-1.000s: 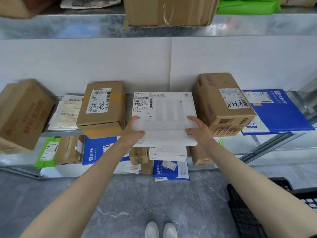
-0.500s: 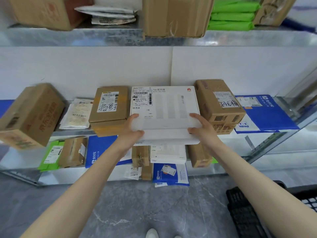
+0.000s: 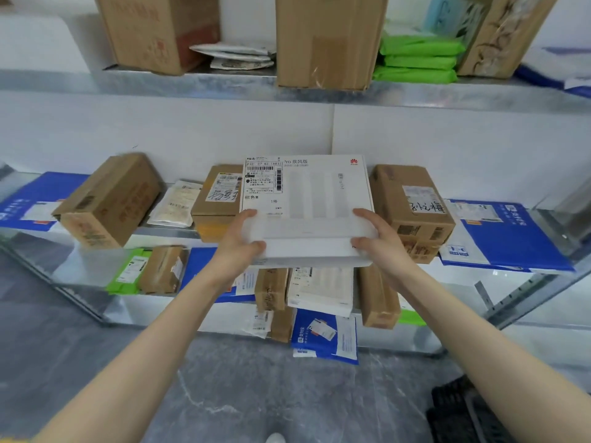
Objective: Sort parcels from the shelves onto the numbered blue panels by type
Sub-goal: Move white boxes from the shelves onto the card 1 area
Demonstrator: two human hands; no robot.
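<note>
Gripping the white box [image 3: 307, 206] at its near corners, left hand [image 3: 238, 247] and right hand [image 3: 380, 247] hold it level, long axis running between them, brown boxes [image 3: 412, 209] close on both sides.

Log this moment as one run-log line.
stage: pick at middle shelf | left hand: grips white box, left end | right hand: grips its right end | panels: not in view
</note>
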